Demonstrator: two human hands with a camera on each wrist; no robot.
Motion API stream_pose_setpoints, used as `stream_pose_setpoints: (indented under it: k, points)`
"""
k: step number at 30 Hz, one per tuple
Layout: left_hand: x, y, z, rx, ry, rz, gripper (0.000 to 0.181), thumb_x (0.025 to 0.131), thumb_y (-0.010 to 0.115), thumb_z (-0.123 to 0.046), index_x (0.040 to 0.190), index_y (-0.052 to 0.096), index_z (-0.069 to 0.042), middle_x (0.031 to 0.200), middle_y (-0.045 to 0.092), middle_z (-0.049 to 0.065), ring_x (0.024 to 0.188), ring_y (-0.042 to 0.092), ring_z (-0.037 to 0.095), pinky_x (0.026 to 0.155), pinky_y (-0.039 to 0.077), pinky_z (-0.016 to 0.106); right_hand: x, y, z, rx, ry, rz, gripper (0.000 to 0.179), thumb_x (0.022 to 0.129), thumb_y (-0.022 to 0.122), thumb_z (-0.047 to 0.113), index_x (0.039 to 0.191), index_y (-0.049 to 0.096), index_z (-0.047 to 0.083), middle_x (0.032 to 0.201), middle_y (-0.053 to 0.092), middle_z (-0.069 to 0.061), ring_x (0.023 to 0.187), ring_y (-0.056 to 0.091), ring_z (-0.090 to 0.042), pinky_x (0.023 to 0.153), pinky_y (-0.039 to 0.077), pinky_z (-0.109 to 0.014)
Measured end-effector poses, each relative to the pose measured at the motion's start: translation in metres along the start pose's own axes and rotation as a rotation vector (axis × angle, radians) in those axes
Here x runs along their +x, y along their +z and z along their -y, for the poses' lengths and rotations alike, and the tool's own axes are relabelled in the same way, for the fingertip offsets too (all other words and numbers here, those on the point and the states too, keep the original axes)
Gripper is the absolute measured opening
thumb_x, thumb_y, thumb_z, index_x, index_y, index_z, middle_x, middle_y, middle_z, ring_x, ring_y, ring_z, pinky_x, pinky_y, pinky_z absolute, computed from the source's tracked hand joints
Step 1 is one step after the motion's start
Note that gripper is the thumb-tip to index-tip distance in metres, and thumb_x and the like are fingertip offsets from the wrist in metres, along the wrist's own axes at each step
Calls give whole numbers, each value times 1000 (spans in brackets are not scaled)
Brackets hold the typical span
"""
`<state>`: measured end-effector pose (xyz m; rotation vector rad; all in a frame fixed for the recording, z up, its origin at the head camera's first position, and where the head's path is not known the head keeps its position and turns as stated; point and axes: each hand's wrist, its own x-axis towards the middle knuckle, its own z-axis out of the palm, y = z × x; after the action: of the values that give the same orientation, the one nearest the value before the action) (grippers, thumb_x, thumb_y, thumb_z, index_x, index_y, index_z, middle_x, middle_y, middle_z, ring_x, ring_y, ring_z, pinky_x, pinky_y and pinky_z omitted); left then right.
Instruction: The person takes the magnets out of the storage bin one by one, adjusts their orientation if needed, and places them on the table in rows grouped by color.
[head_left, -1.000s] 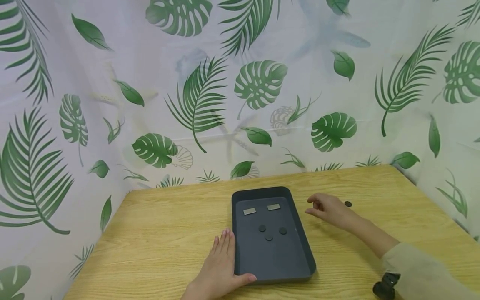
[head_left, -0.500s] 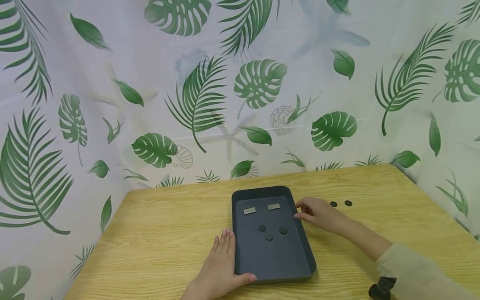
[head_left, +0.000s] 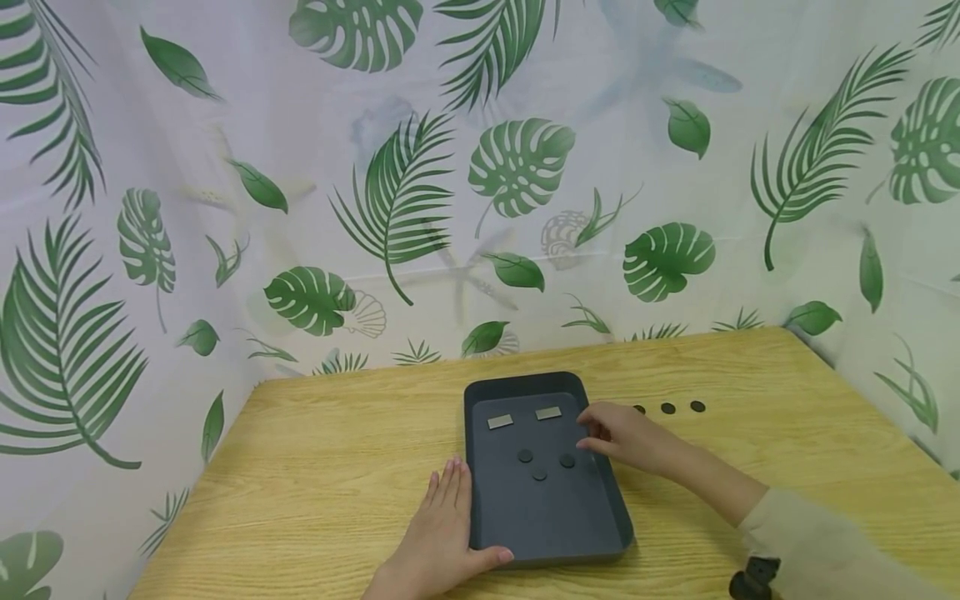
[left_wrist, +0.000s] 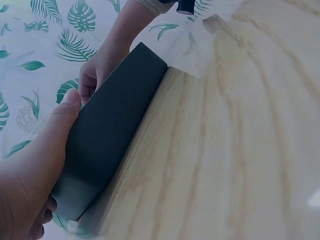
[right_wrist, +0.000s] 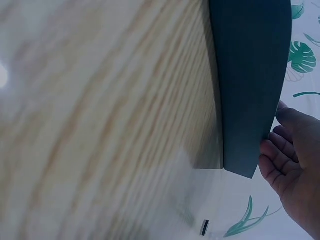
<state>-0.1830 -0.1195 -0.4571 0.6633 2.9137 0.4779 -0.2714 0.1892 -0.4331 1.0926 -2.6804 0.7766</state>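
A dark grey rectangular tray (head_left: 551, 525) lies on the wooden table. Inside it are two small pale rectangular plates (head_left: 500, 422) near the far end and three dark round discs (head_left: 525, 456) in the middle. My left hand (head_left: 438, 525) rests along the tray's left side with straight fingers, its thumb over the near rim; in the left wrist view the thumb lies at the tray's edge. My right hand (head_left: 626, 435) hovers over the tray's right rim, fingers loosely bent, thumb and fingertips apart. Nothing shows between them. The nearest disc in the tray (head_left: 567, 460) lies just below its fingertips.
Three more dark discs (head_left: 668, 408) lie in a row on the table (head_left: 337, 450) right of the tray, the leftmost partly behind my right hand. A leaf-patterned cloth (head_left: 450, 208) hangs along the back and sides.
My right hand has moved left and slightly nearer, from beside the tray to over its right rim. Two discs it covered on the table now show. My left hand and the tray stay still.
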Motion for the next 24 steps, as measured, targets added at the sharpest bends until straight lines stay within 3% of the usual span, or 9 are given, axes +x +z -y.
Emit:
stream_pose_setpoints:
  k: [4,10,24]
  points:
    - [0,-1,0,-4,-1,1,114,79,48,-76,148,13,7,156,9,23,145,7,33,116,13,49,1,1,1,-22,-20,3,25,84,71,14,102,63,-2,80,58,4,68,50,-3,60,47,-22]
    - [0,0,0,-11,-3,3,114,79,48,-76,148,12,7,156,8,23,145,6,33,116,13,50,6,2,4,-59,-114,-21,18,82,73,13,93,65,0,77,58,1,65,49,-3,56,45,-20]
    - [1,3,1,-21,-12,11,115,79,47,-77,149,11,7,156,7,23,145,6,32,116,12,49,14,11,6,-96,-148,85,13,82,73,12,91,71,3,82,64,-4,70,55,-6,59,47,-21]
